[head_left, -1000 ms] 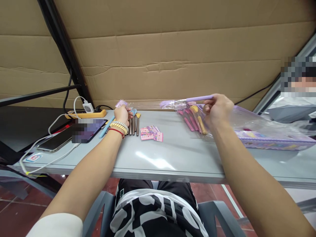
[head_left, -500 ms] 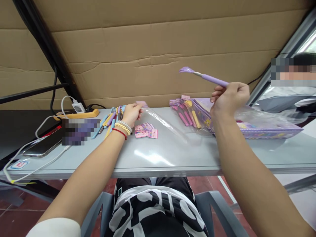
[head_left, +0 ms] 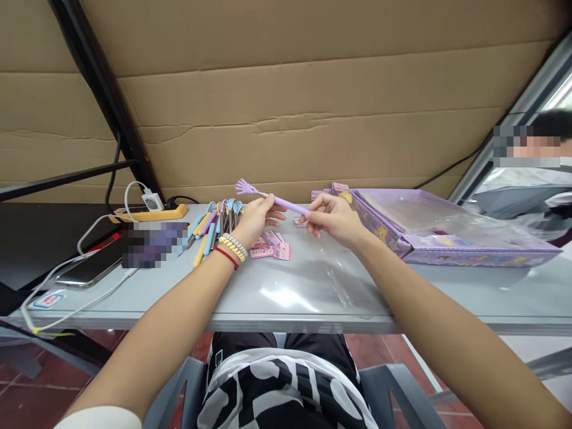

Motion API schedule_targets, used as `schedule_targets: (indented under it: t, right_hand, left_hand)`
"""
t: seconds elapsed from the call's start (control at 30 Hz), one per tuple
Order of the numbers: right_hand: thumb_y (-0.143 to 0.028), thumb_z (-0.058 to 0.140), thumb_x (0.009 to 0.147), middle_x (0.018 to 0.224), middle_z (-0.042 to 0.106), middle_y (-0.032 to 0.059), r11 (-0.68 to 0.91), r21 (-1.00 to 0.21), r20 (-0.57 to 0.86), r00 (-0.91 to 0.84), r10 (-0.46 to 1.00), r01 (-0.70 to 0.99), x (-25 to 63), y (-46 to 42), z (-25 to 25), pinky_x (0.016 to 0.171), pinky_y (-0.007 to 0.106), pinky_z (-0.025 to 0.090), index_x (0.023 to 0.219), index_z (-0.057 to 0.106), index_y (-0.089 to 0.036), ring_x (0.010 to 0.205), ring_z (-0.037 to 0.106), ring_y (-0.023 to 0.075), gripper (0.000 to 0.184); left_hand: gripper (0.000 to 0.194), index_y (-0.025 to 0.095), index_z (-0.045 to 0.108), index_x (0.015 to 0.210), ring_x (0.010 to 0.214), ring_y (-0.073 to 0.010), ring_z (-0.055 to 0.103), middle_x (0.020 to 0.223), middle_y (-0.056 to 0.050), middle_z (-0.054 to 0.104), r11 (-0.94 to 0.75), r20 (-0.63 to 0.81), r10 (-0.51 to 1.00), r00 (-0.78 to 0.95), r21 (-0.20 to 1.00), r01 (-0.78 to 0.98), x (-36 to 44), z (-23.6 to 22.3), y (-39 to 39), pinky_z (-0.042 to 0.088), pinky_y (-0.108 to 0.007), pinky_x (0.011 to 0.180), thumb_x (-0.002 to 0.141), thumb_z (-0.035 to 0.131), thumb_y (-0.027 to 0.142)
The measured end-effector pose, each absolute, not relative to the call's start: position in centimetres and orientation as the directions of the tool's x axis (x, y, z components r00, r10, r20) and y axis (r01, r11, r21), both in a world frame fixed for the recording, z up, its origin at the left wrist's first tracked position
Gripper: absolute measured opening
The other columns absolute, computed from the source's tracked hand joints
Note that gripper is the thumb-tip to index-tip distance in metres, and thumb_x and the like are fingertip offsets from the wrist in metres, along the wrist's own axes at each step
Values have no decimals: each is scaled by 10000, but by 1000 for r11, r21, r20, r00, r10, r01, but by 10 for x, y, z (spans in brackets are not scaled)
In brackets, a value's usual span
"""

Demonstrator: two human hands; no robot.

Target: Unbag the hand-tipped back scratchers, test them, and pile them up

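A purple back scratcher (head_left: 288,205) with a small hand-shaped head is held level above the desk, its head pointing left. My left hand (head_left: 259,219) is closed on it near the metal neck, the thumb on top. My right hand (head_left: 336,218) pinches the far end of the handle. Below the hands lie small pink printed cards (head_left: 272,245). A clear plastic sleeve (head_left: 337,277) rests flat on the desk under my right wrist. Left of my left hand is a pile of loose back scratchers (head_left: 210,229) in blue, yellow and purple.
At the right sits a purple printed box (head_left: 469,257) with clear plastic in it. On the left are a phone (head_left: 92,265), white cables and a yellow power strip (head_left: 179,211). Cardboard (head_left: 313,89) lines the back. Another person (head_left: 522,185) is at far right.
My right hand has come down and left with the purple back scratcher. My left hand has let go of the clear sleeve, now on the desk, and taken hold of the scratcher.
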State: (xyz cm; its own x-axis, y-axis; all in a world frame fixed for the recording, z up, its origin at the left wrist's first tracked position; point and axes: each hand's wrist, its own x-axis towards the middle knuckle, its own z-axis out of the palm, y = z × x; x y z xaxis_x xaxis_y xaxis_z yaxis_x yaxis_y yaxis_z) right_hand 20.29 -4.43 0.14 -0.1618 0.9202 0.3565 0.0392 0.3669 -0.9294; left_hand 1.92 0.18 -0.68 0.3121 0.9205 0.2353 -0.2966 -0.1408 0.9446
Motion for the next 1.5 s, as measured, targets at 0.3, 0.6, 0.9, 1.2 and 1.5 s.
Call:
schedule_targets:
  t: [0.3, 0.6, 0.9, 1.2, 1.5]
  right_hand:
    - [-462, 698, 725, 709, 663, 39, 367, -888, 291, -281, 915, 276, 207, -47, 3, 408, 197, 374, 829, 624, -141, 524, 554, 88, 345]
    - [-538, 703, 701, 540, 559, -4, 512, -855, 485, -221, 846, 80, 197, -46, 1, 419, 210, 318, 647, 567, -149, 446, 421, 55, 415]
    - [-507, 776, 620, 482, 513, -41, 517, -853, 479, 283, 831, -74, 220, -33, 15, 341, 171, 271, 636, 517, -166, 375, 407, 41, 428]
    - [-448, 623, 816, 420, 295, -98, 630, -748, 357, 675, 645, -207, 285, -34, 42, 301, 159, 163, 604, 391, -197, 330, 291, 34, 402]
    - [-190, 486, 881, 406, 254, -87, 658, -695, 190, 809, 557, -290, 331, -38, 41, 308, 198, 153, 554, 290, -209, 315, 244, 36, 382]
  left_hand:
    - [217, 203, 534, 833, 326, -56, 336, 491, 71, 425, -36, 151, 844, 514, 973, -228, 11, 5, -19, 270, -172, 337, 832, 565, 418]
    - [345, 181, 519, 821, 378, -38, 215, 508, 79, 312, -229, 101, 690, 717, 970, 84, 25, -5, -27, 151, -170, 358, 845, 526, 525]
    - [303, 193, 439, 725, 500, -101, 378, 572, 43, 399, -613, 260, 704, 661, 692, 381, 22, 10, -31, 297, -238, 495, 912, 382, 424]
    - [317, 203, 566, 855, 631, -174, 518, 680, -4, 580, -786, 355, 616, 703, 218, 578, 8, 15, -20, 305, -282, 608, 920, 331, 405]
    - [308, 192, 524, 698, 608, -141, 495, 653, 8, 558, -753, 285, 658, 697, 271, 600, -24, 21, -8, 323, -255, 582, 873, 387, 405]
